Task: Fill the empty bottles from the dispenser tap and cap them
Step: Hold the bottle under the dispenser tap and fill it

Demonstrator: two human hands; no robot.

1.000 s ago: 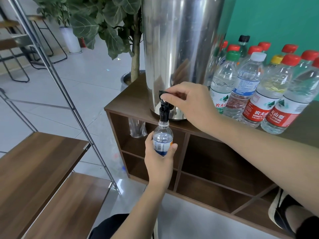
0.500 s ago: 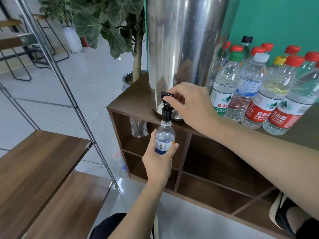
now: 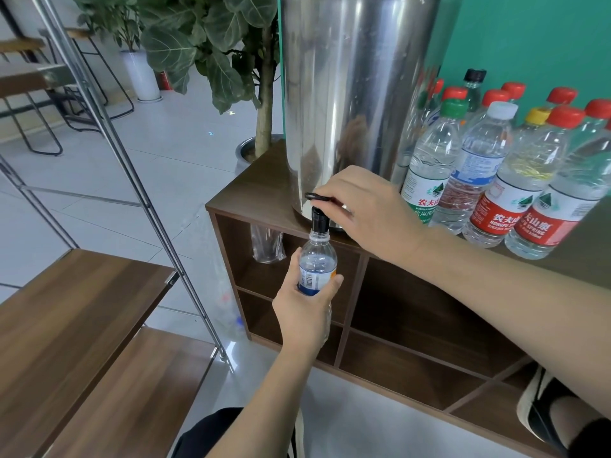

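A tall steel dispenser point(image 3: 350, 94) stands on a wooden cabinet point(image 3: 264, 190). Its black tap point(image 3: 320, 219) juts over the front edge. My right hand point(image 3: 367, 209) pinches the tap's black lever. My left hand point(image 3: 304, 309) grips a small clear uncapped bottle point(image 3: 317, 262) with a blue label, held upright with its mouth right under the spout. The bottle's lower part is hidden by my fingers. Several capped bottles point(image 3: 496, 180) with red, green, white and yellow caps stand to the right of the dispenser.
The cabinet has open cubbies point(image 3: 413, 312) below; a clear plastic item point(image 3: 267, 242) sits in the top left one. A potted plant point(image 3: 261, 104) stands behind the cabinet. A wooden shelf with metal legs point(image 3: 66, 309) is at the left. A shoe point(image 3: 542, 411) shows at lower right.
Both hands keep their hold on the lever and the bottle. The lever now lies flatter than a second ago. The view has shifted slightly.
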